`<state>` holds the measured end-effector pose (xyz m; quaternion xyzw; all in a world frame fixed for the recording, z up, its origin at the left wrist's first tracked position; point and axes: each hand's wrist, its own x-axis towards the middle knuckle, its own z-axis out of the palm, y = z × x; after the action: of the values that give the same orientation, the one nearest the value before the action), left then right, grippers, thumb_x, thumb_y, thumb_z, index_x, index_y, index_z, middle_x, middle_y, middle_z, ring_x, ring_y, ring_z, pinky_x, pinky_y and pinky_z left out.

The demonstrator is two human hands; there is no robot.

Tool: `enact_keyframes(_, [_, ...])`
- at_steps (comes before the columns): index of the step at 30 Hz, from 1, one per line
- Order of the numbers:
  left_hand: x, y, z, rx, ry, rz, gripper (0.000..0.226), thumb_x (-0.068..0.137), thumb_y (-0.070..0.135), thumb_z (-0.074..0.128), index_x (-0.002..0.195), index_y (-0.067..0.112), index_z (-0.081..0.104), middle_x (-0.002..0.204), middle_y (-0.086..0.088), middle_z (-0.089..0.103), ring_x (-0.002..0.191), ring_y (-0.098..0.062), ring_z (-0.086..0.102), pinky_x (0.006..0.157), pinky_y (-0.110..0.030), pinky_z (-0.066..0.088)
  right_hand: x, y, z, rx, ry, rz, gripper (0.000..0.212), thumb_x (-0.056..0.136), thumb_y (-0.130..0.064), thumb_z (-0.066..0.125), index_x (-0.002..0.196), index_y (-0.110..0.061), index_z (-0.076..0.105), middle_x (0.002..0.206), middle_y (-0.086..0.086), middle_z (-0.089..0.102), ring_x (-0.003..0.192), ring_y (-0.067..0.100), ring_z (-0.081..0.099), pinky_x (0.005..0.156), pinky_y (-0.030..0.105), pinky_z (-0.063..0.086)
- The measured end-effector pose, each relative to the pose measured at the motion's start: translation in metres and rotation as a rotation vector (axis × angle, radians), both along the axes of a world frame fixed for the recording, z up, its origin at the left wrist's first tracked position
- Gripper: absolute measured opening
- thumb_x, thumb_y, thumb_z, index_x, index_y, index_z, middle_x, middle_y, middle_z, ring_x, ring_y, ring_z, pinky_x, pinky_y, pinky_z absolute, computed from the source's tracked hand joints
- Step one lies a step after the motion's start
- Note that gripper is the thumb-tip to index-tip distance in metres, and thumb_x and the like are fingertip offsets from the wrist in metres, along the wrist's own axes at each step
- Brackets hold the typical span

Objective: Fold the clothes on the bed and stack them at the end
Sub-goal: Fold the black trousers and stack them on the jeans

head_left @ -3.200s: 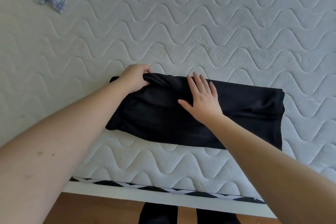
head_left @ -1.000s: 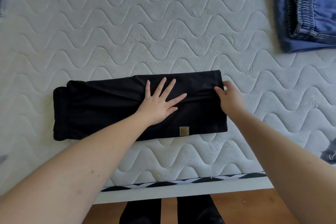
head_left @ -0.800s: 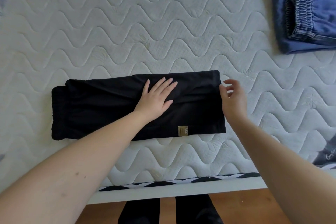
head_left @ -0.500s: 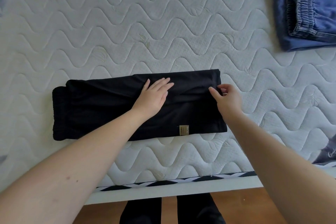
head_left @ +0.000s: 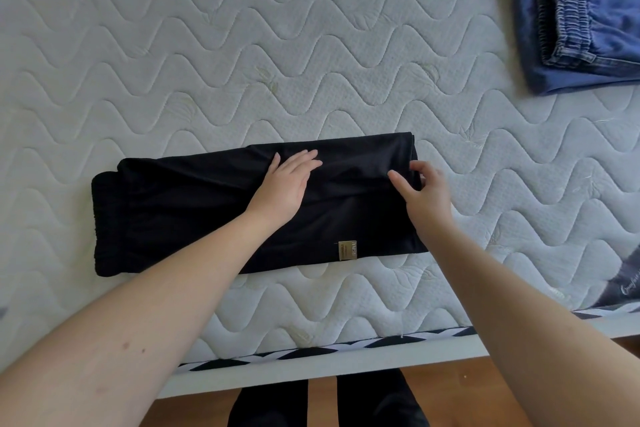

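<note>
Looking down from the head camera, we see a bare white mattress (head_left: 311, 45) quilted in wavy stitched lines filling most of the view. Its near edge carries a black-and-white zigzag trim (head_left: 311, 352) above a pale bed frame (head_left: 346, 366), and below that a strip of warm wooden floor (head_left: 467, 395) shows on both sides of our dark-trousered legs (head_left: 322, 402).

Lying across the mattress near that edge is the black garment (head_left: 194, 212), folded into a long band running left to right, with a gathered waistband at its left end and a small gold label (head_left: 347, 249) close to its lower edge. Our left hand (head_left: 285, 186) rests flat on the middle of the band, fingers straight and together, pressing the cloth down. Our right hand (head_left: 427, 189) sits at the band's right end, thumb and fingers curled and pinching the fabric's edge there.

Well apart, at the upper right, a folded pile of blue denim clothes (head_left: 581, 24) lies on the mattress, an elastic waistband showing on top and a darker blue piece beneath; part of it runs off the frame. At the right edge, near the trim, a corner of dark grey cloth (head_left: 628, 279) with pale script lettering peeks in; we cannot read it.
</note>
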<state>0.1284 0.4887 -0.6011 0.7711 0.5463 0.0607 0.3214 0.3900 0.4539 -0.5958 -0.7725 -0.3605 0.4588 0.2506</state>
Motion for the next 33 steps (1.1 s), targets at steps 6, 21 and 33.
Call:
enact_keyframes(6, [-0.002,-0.003,-0.001,0.009,0.097,-0.1,0.051,0.101,0.036,0.045,0.147,0.017,0.039,0.159,0.0,0.027,0.149,-0.013,0.015,0.122,-0.049,0.004,0.004,0.001,-0.001,0.072,0.15,-0.136,0.02,0.088,-0.046,0.068,0.104,-0.035,0.072,0.114,-0.017,0.066,0.104,-0.002,0.061,0.096,0.029,0.05])
enact_keyframes(21, [-0.012,-0.022,-0.012,0.256,0.423,-0.357,0.091,0.083,-0.002,0.049,0.156,0.028,0.002,0.164,-0.004,0.007,0.151,-0.026,0.004,0.115,-0.064,0.012,0.028,0.001,-0.005,0.021,-0.041,0.137,0.03,0.088,-0.048,0.066,0.105,-0.024,0.068,0.124,-0.01,0.049,0.104,0.003,0.058,0.092,0.024,0.047])
enact_keyframes(33, [-0.021,-0.016,-0.017,0.293,0.429,-0.468,0.1,0.082,-0.002,0.054,0.155,0.04,-0.001,0.164,-0.002,0.002,0.151,-0.029,0.003,0.111,-0.069,0.016,0.049,-0.007,-0.005,0.073,-0.132,0.183,0.007,0.09,-0.02,0.07,0.094,-0.025,0.068,0.123,-0.01,0.054,0.097,0.002,0.058,0.081,0.003,0.038])
